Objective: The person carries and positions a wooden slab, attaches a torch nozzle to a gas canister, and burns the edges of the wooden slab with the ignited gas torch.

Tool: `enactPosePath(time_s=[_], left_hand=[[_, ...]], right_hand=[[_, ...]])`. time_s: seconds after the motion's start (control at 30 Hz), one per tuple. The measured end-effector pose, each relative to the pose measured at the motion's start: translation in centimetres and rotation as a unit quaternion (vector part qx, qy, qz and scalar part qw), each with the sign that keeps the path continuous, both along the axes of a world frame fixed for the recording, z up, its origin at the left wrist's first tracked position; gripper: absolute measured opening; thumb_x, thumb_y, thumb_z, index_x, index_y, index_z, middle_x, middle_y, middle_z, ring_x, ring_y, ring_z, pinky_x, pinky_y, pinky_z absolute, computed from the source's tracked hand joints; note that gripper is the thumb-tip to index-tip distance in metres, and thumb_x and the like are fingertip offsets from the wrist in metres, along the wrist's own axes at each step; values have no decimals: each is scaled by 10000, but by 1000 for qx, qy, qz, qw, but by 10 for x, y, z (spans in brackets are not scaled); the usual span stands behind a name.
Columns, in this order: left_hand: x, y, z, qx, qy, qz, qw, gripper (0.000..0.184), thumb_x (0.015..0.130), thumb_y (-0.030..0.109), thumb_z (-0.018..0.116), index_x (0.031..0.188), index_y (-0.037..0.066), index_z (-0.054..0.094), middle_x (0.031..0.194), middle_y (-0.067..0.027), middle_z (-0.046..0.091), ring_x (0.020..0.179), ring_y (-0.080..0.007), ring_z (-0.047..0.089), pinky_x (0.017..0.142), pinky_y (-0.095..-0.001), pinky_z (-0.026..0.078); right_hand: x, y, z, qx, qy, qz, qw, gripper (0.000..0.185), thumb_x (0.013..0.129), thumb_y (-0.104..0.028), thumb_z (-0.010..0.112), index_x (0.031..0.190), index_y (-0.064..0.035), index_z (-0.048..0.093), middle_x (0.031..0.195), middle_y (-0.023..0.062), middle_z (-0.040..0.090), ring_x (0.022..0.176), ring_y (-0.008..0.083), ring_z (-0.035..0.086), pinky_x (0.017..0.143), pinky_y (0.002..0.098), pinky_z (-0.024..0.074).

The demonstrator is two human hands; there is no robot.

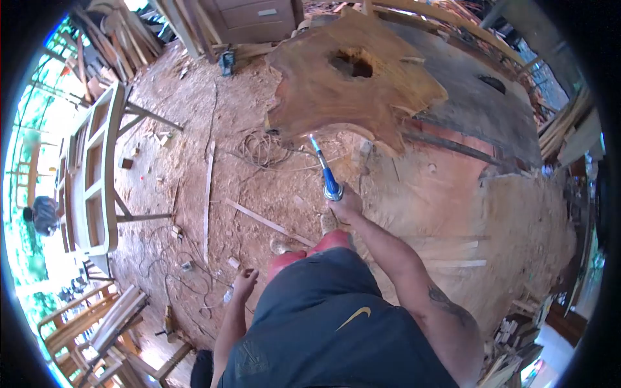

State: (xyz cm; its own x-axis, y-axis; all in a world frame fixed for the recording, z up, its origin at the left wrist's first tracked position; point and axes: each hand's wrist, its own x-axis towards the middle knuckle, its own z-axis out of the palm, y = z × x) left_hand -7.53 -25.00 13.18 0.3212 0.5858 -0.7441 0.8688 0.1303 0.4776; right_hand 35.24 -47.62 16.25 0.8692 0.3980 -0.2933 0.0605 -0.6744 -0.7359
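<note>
My right hand (347,204) is wrapped round the base of a blue gas torch (330,181). From its nozzle a bluish flame points up toward the near edge of a large wood slab (349,97). That slab has an irregular outline and a dark hole near its middle. Away from the slab, my left hand (244,283) hangs low beside my body, its fingers curled; whether it holds anything is too small to make out.
A wooden frame on legs (97,169) stands at the left, with another person (45,215) beyond it. Coiled cable (262,150), thin wood strips and shavings lie on the floor. A dark board (453,84) is behind the slab.
</note>
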Motion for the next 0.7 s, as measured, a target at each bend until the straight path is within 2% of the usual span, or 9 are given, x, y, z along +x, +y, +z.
enactPosePath(time_s=[0.1,0.2,0.33,0.37,0.43,0.53,0.6,0.7], left_hand=[[35,32,9,9,-41,-40,998,459,928,373,702,1189,-2,658,958,-142,737,782,-178,695,700,-334,548],[41,69,6,8,-27,-82,996,429,939,355,691,1179,0,664,944,-144,740,789,-183,698,695,-326,546],[33,105,7,23,22,-69,997,434,917,371,714,1162,15,670,931,-135,738,705,-169,696,611,-318,539],[24,115,-3,10,9,-61,998,464,901,398,728,1158,15,670,905,-120,730,655,-156,685,544,-307,516],[7,126,-16,-9,28,-63,998,480,898,414,728,1155,13,669,883,-107,720,651,-154,682,518,-306,505],[0,130,-12,-22,52,-69,996,517,883,452,731,1143,8,676,842,-78,703,647,-151,679,521,-310,512],[-3,128,-11,-11,66,-77,995,520,880,458,731,1138,10,680,830,-68,700,649,-149,678,527,-309,516],[-8,128,-21,-9,52,-81,995,511,880,468,725,1151,37,685,844,-63,708,659,-145,681,540,-306,524]], right_hand=[[2,0,-19,5,-18,-69,997,616,686,-324,827,1219,-123,592,1101,156,712,1044,358,680,905,460,536],[-1,-8,-30,32,-20,-136,990,649,688,-357,836,1228,-98,584,1075,168,722,1003,349,700,872,462,549],[-11,-9,-33,-14,-25,-211,977,670,689,-367,841,1244,-103,576,1071,160,725,980,335,710,852,463,559],[-13,-8,-32,-27,-27,-221,975,670,689,-366,842,1247,-108,575,1072,156,725,979,332,711,850,463,561],[-17,-5,-25,-40,-34,-212,976,664,689,-358,842,1249,-122,575,1075,143,725,985,326,710,852,460,563],[-18,1,-48,-24,-54,-157,986,683,689,-359,839,1276,-146,563,1078,127,725,999,326,707,868,446,562],[-22,7,-41,12,-25,-159,987,628,701,-336,816,1246,-136,575,1122,151,708,1028,344,690,900,440,550],[-29,16,-27,22,-37,-133,990,659,695,-369,812,1273,-165,571,1117,148,714,1025,341,695,905,431,549]])
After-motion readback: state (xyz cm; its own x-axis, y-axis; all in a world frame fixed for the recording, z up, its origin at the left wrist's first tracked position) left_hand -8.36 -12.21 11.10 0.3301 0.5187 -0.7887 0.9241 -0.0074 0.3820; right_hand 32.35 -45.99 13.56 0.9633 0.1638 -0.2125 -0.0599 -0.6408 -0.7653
